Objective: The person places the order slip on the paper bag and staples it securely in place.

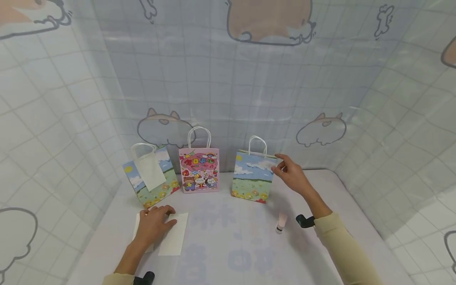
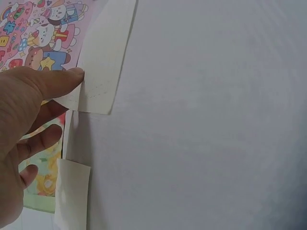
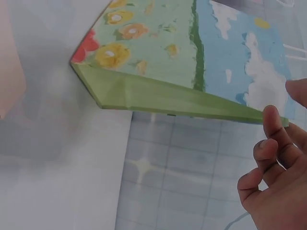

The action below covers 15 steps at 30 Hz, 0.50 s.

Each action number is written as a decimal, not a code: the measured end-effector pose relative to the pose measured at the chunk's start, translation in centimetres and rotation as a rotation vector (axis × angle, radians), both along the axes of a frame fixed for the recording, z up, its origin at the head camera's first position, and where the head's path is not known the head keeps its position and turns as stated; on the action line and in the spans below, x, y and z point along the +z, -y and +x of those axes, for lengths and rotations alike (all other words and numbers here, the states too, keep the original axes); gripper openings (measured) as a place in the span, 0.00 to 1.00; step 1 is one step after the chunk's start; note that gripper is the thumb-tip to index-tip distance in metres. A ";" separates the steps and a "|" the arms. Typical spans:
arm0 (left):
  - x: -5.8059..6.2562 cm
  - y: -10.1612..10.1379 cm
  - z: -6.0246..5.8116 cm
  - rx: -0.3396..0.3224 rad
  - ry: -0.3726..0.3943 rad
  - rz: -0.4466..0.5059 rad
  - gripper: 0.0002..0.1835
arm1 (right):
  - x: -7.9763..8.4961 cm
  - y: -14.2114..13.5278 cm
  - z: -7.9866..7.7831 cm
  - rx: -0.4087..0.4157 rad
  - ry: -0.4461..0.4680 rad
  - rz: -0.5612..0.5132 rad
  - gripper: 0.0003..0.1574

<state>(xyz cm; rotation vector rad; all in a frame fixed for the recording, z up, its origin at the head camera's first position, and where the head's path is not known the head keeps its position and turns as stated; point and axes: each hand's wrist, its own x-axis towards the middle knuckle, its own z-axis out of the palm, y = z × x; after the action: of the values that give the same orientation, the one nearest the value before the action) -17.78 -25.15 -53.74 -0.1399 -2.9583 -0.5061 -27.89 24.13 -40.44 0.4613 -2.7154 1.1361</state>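
At the right, a landscape-print paper gift bag (image 1: 252, 176) stands upright with white handles. My right hand (image 1: 291, 174) pinches its upper right edge, thumb in front and fingers behind. The bag's green side (image 3: 158, 93) faces the right wrist camera. My left hand (image 1: 154, 226) rests over two cream paper pieces, its fingers loosely bent. In the left wrist view the thumb touches the edge of one paper piece (image 2: 103, 62); the other paper piece (image 2: 73, 191) lies below the fingers.
A pink cartoon gift bag (image 1: 199, 170) stands at the back middle. Left of it leans another landscape bag (image 1: 170, 174) with a cream paper piece (image 1: 150, 171) hanging across its front. A small pink object (image 1: 282, 221) with a dark band lies on the pale table (image 1: 228, 237).
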 end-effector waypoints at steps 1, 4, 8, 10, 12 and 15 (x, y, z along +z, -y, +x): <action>0.0 0.0 0.1 -0.002 0.000 0.000 0.17 | -0.1 0.0 0.1 -0.003 -0.007 0.001 0.36; 0.0 -0.1 0.1 0.000 -0.003 -0.004 0.17 | -0.1 0.1 0.2 -0.012 -0.027 0.000 0.35; 0.0 -0.1 0.2 0.003 0.000 -0.003 0.17 | -0.2 0.2 0.3 -0.021 -0.042 -0.006 0.34; -0.1 -0.1 0.2 0.004 0.005 0.004 0.18 | -0.3 0.3 0.3 -0.023 -0.040 -0.013 0.35; -0.2 -0.2 0.2 0.005 0.008 0.011 0.18 | -0.4 0.3 0.2 -0.025 -0.034 -0.014 0.36; -0.3 -0.3 0.3 0.005 0.006 0.018 0.19 | -0.5 0.4 0.0 -0.028 -0.030 -0.012 0.36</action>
<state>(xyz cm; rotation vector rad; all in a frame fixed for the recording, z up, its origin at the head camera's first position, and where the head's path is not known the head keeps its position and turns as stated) -17.51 -24.82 -54.05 -0.1288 -2.9585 -0.5335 -27.86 23.75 -40.98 0.4339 -2.6793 1.1290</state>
